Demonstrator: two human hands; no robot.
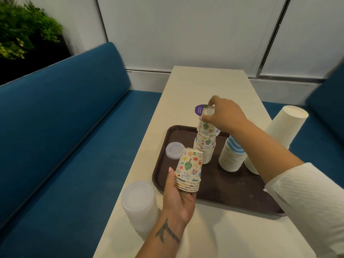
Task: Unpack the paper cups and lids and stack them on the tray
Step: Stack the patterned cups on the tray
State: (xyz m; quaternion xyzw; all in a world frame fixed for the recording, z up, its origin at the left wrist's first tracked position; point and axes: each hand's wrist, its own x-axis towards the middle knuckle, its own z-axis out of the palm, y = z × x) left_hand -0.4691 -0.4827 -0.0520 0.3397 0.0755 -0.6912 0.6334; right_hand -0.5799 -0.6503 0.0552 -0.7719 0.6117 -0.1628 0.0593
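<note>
A brown tray (232, 190) lies on the pale table. My left hand (176, 196) holds a short upside-down stack of doodle-print paper cups (189, 170) over the tray's near left corner. My right hand (223, 114) grips an inverted doodle-print cup (207, 127) by its base, on top of the taller doodle-print stack (204, 148) standing on the tray. A blue-striped cup stack (231, 155) stands to its right. A small stack of clear lids (174, 150) rests on the tray's left rim.
A tall stack of clear lids (138, 203) stands on the table left of the tray. Large plain white cups (283, 127) lean at the tray's right. A purple label (199, 109) shows behind my right hand. Blue bench seats flank the table (204, 84).
</note>
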